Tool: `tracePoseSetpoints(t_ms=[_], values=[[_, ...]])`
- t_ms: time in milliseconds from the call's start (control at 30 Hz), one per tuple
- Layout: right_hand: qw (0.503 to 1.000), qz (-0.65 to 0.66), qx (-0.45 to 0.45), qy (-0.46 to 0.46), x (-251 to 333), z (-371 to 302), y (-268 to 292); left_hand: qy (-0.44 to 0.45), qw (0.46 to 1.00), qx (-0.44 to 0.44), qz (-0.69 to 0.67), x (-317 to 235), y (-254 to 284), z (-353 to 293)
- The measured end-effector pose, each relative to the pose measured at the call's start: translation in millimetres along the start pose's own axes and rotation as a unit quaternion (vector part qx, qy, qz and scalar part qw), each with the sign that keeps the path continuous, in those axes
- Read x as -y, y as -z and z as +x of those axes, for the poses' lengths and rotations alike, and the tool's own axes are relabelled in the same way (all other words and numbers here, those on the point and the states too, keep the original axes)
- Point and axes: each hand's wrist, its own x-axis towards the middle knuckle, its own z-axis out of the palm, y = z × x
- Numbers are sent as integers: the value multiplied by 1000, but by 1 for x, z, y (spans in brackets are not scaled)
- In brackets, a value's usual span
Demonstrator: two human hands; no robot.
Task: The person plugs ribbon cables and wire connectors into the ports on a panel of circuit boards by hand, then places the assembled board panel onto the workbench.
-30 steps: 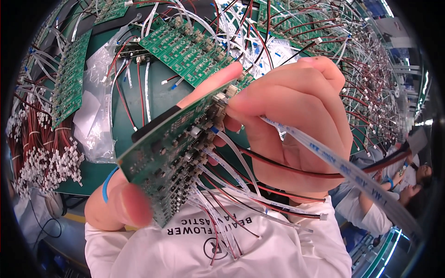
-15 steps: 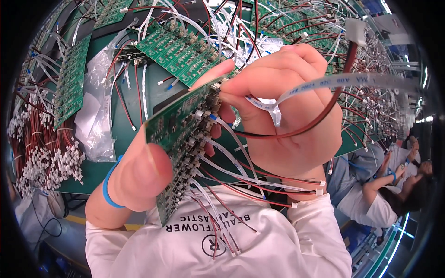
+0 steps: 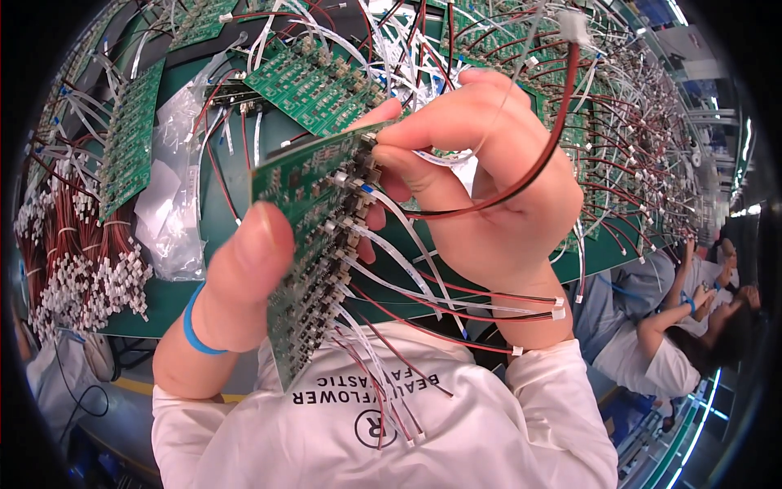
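Note:
My left hand, with a blue band at its wrist, grips a green circuit board tilted up on edge, thumb on the near face and fingers behind. Along the board's right side runs a row of small connectors with white ribbon cables and red-and-black wires hanging from them. At the upper corner my right hand pinches the end of a white ribbon cable against a connector; the fingertips hide the joint. A red-and-black wire with a white plug arches up in front of the right hand.
Another green board lies behind my hands, and one more stands at left beside a clear plastic bag. Bundled red wires with white plugs hang at the table's left edge. Wired boards crowd the right; a person sits beyond.
Both hands and the board have shifted slightly left. The ribbon cable's free end has swung up from the right, and the arching wire's plug has moved left and up.

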Motion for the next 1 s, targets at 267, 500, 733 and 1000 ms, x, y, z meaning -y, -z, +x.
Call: tracePoseSetpoints(t_ms=[267,500,733,1000], values=[[998,45,9,-41,8,1,5,1,1000,3,16,1,1,-2],[996,75,29,-31,8,-1,8,-25,999,-37,-3,-5,-5,-9],[1000,11,-7,-2,9,-6,5,-11,997,-25,-71,-9,-12,-7],[1000,12,-4,6,8,-6,2,-44,998,-14,-30,1,-6,-10]])
